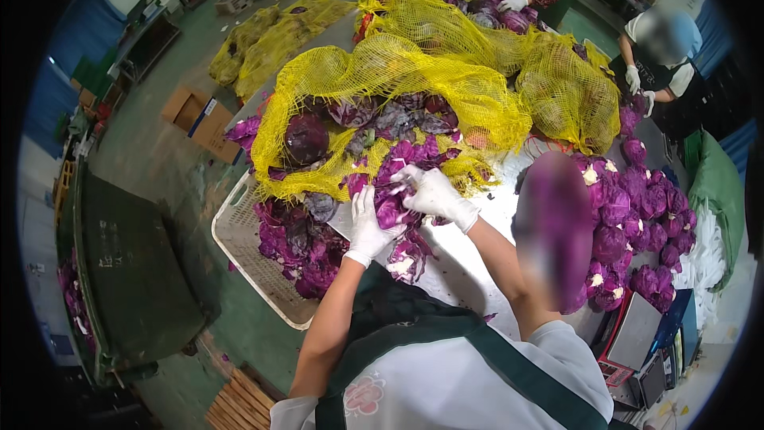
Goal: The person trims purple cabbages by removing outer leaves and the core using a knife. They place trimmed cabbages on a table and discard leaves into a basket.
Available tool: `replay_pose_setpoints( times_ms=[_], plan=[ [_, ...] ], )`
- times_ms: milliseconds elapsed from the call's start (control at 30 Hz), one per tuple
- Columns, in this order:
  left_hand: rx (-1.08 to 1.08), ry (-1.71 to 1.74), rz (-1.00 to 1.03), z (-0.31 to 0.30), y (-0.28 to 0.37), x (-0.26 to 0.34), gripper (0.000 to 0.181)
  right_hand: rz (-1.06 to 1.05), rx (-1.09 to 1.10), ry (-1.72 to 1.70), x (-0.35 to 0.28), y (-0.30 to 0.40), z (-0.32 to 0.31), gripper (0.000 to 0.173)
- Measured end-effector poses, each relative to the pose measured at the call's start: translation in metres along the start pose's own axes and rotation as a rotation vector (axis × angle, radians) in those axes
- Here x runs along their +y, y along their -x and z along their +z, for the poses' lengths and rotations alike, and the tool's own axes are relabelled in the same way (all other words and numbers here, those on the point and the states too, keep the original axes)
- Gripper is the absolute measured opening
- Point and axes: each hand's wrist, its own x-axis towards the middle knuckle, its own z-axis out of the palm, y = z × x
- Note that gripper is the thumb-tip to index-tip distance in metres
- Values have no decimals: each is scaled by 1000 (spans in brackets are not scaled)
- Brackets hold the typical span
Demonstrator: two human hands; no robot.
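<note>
My left hand (369, 227), in a white glove, rests against a purple cabbage (391, 212) at the edge of the metal table (477, 227). My right hand (433, 194), also gloved, is at the upper right side of the same cabbage, with its fingers bent over loose leaves. Torn purple leaves (409, 257) lie just below the hands. Beyond them, an open yellow mesh sack (382, 71) holds dark red cabbages (306, 138) and wilted leaves. Whether my right fingers grip a leaf is hard to see.
A white plastic basket (239, 239) full of leaves stands at the table's left edge. Peeled cabbages (621, 209) are piled at the right. More mesh sacks (567, 89) lie beyond. Two gloved co-workers (656, 60) handle cabbages. A green bin (131, 263) and cardboard box (203, 122) stand left.
</note>
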Motion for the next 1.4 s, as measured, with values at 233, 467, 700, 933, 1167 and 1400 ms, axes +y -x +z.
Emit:
replay_pose_setpoints(
  times_ms=[233, 467, 700, 933, 1167, 1400],
  plan=[
    [40, 146, 60, -3, 2, -4, 102, 313, 104, 323, 103, -1, 22, 33],
    [61, 194, 93, -20, 28, -27, 104, 369, 242, 42, 113, 37, 18, 57],
    [111, 72, -85, -6, 21, 10, 98, 140, 372, -235, -17, 64, 39, 100],
    [129, 91, -104, -9, 20, 10, 101, 475, 374, 30, 33, 36, 65, 50],
    [203, 255, -8, -2, 31, -13, 100, 412, 297, 386, 96, 10, 75, 39],
    [307, 530, -325, -5, 20, -32, 88, 530, 324, -220, 41, 21, 36, 77]
  ],
)
